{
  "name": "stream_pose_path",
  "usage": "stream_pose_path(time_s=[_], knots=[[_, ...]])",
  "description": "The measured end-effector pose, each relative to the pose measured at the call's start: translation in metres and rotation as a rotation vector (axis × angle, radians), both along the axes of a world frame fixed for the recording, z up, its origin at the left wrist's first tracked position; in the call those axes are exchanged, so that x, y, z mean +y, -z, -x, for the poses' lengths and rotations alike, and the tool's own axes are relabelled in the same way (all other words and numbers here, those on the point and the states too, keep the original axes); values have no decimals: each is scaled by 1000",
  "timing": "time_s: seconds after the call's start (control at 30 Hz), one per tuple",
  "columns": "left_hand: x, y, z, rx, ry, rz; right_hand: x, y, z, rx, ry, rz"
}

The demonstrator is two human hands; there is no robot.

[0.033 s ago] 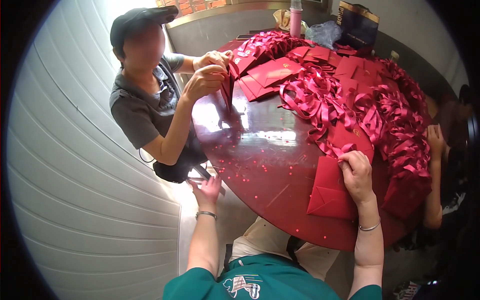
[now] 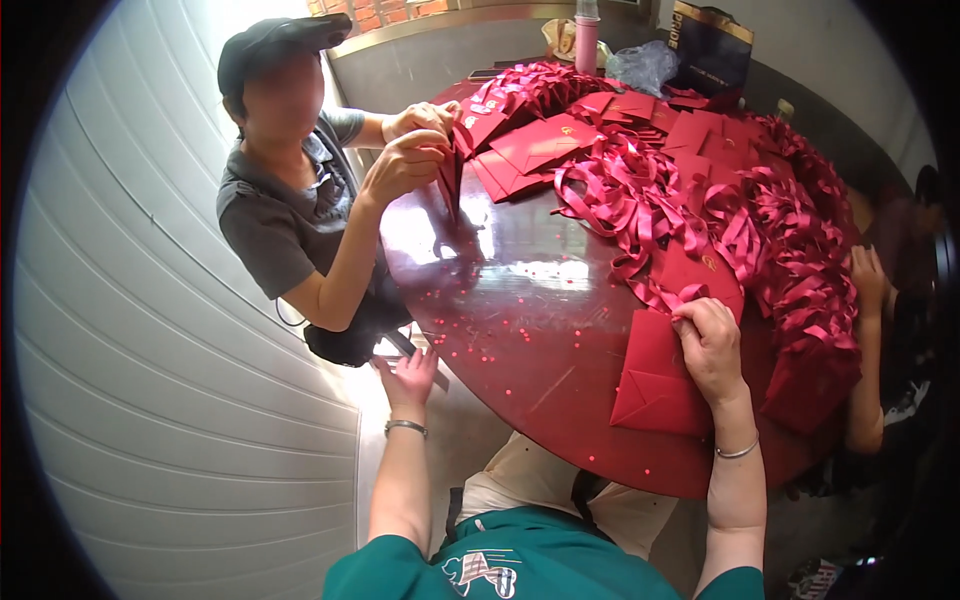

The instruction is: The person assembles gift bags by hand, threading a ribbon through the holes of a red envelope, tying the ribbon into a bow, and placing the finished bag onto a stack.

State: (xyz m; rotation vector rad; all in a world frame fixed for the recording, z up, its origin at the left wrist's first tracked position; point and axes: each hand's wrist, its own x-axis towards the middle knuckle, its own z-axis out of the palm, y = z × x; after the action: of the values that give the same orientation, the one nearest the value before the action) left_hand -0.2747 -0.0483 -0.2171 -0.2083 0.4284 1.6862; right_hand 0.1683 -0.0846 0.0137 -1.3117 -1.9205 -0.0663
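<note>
My left hand [image 2: 408,378] is off the table's left edge, open, fingers spread and empty. My right hand [image 2: 712,345] is closed at the top edge of a flat red paper gift bag [image 2: 652,385] lying near me on the table, its folded bottom toward me. Pink-red ribbon [image 2: 668,297] shows at these fingertips; whether they pinch ribbon, paper or both is partly hidden. Just beyond lies another red bag [image 2: 700,275] with a small gold mark. Across at the left, a co-worker's hands [image 2: 415,155] hold up a red bag [image 2: 450,182] edge-on.
Heaps of red bags with ribbon handles [image 2: 640,200] cover the far and right parts of the round dark-red table [image 2: 510,360]. Small red dots lie scattered on it. A pink cup [image 2: 586,45], a clear plastic bag [image 2: 642,68] and a dark carrier bag [image 2: 712,55] stand behind. Another person's hand [image 2: 868,280] is at right.
The view has shifted very slightly. Both my hands and the bags keep practically the same places.
</note>
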Motion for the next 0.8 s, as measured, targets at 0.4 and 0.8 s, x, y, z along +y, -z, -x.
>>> stream_pose_path(time_s=[0.4,0.8], knots=[[-46,-209,-126,1094,390,-418,7,4,-10,-28,-11,-106],[51,-248,-296,1812,846,-1012,1,-3,-38,36,39,-108]])
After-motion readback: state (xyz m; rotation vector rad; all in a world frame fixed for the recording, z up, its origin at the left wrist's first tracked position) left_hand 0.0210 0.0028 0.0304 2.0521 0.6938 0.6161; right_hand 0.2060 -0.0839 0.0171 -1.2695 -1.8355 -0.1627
